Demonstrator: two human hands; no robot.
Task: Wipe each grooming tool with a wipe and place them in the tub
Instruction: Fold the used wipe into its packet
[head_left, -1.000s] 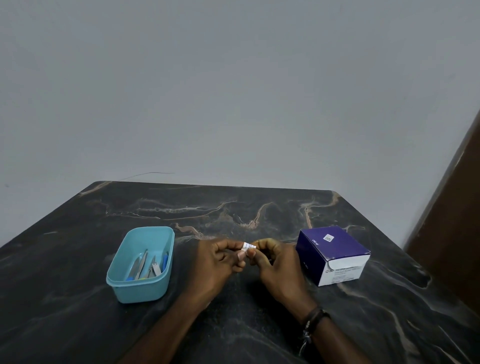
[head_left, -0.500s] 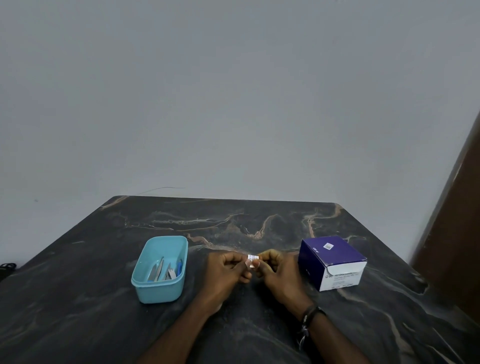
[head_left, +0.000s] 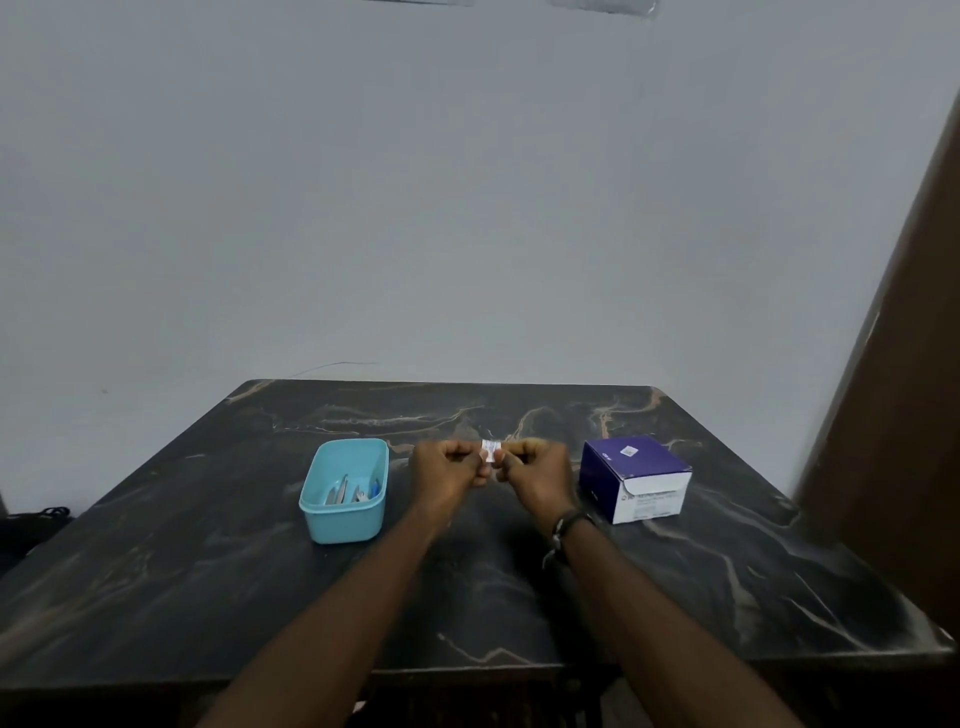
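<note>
A small white wipe packet (head_left: 490, 448) is pinched between my left hand (head_left: 451, 466) and my right hand (head_left: 535, 472), held above the middle of the dark marble table (head_left: 208, 545). Both hands grip it by thumb and fingers, one on each side. To the left stands a light blue tub (head_left: 345, 519) with several metal grooming tools (head_left: 349, 492) lying inside. To the right sits a purple and white wipe box (head_left: 635, 478).
A plain grey wall rises behind the table. A brown wooden panel (head_left: 904, 415) stands at the right edge. Something dark with cables lies low at the far left (head_left: 36, 519). A black band circles my right wrist (head_left: 569, 522).
The view has pulled back and up, so the table, tub and box look smaller and farther away. Both hands stay pinched on the wipe packet, arms stretched further out.
</note>
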